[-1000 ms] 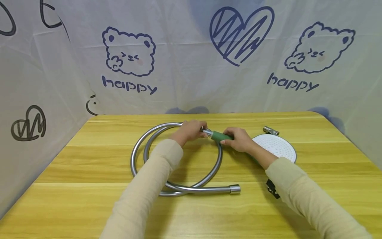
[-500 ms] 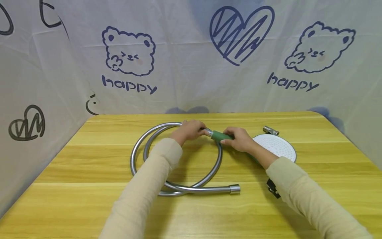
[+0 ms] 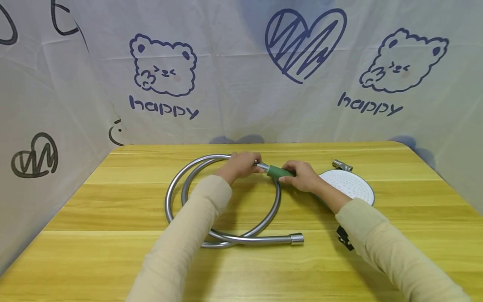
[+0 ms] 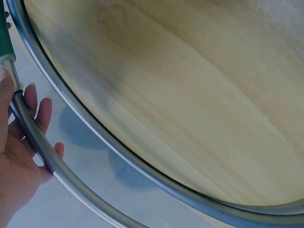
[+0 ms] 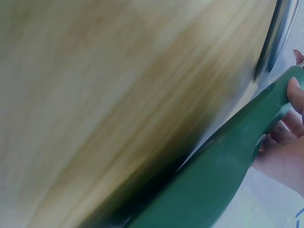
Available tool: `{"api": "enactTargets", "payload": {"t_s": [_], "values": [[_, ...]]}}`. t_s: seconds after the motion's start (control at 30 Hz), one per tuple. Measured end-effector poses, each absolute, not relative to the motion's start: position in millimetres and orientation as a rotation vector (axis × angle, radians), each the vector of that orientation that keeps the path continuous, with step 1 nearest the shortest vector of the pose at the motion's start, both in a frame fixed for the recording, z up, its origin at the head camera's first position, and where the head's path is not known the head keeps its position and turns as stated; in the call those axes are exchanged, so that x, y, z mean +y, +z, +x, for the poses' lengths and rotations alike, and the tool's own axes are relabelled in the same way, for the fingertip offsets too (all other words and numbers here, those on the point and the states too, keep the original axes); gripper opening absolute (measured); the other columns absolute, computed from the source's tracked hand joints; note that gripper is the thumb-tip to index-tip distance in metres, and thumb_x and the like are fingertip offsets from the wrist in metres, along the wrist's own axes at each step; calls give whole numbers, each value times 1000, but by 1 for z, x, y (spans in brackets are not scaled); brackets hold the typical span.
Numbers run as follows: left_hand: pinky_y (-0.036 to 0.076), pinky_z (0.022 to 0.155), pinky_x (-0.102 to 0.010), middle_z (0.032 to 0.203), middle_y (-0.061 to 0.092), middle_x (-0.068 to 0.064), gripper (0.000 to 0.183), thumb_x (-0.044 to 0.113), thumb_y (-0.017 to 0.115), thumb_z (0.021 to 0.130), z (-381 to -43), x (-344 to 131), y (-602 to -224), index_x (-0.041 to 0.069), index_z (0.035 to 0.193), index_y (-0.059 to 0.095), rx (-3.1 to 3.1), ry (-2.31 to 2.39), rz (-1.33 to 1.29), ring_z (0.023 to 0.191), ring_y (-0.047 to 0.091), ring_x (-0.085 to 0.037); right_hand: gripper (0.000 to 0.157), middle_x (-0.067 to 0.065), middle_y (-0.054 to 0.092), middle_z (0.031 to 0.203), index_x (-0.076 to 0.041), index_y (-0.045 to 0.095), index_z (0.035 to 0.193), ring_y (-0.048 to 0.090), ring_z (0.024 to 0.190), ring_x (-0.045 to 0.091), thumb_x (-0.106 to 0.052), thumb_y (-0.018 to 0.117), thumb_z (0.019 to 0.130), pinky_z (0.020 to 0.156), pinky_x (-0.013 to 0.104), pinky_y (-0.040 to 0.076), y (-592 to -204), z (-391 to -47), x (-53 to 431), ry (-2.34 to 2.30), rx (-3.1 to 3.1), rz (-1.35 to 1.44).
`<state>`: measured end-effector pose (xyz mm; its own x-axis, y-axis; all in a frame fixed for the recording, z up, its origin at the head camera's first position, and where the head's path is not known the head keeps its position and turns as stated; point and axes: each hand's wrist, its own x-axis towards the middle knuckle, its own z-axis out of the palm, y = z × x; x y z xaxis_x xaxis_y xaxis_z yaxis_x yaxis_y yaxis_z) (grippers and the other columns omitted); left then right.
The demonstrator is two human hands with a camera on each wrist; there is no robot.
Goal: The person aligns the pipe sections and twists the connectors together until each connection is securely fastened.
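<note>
In the head view my left hand (image 3: 243,165) pinches the metal end of a shower hose (image 3: 272,212), right where it meets the green handle (image 3: 278,172) of a shower head. The left wrist view shows the thumb on the metal nut (image 4: 14,78), with the fingers around the far side of the hose (image 4: 76,183). My right hand (image 3: 303,176) grips the green handle; the right wrist view has its thumb along the handle's (image 5: 223,156) narrow end. A white spray face (image 3: 349,184) points up, partly hidden by the right forearm. The thread inside the joint is hidden.
Coiled loops of the hose lie on the wooden table (image 3: 113,251), its free metal end (image 3: 297,238) toward the front. A small metal fitting (image 3: 342,165) sits behind the shower head. A black bracket (image 3: 344,238) lies partly under the right sleeve. White cloth walls (image 3: 234,100) border the table.
The left fingers shift slightly around the metal nut, forward and back. The right hand, the shower head and the hose coil stay in place.
</note>
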<state>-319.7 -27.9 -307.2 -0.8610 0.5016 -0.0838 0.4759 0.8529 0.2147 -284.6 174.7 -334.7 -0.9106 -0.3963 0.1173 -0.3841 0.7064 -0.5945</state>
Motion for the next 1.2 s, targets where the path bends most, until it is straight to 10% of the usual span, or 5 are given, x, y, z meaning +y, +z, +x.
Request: {"api": "enactTargets", "payload": {"t_s": [1.2], "values": [[32, 103, -53, 104, 65, -4, 28, 33, 55, 92, -320, -29, -305, 10, 107, 62, 2855, 313, 757, 100, 59, -22, 26, 20, 65, 101, 4, 61, 108, 59, 87, 28, -12, 63, 88, 79, 41, 47, -335, -285, 175, -990, 2880, -661]]}}
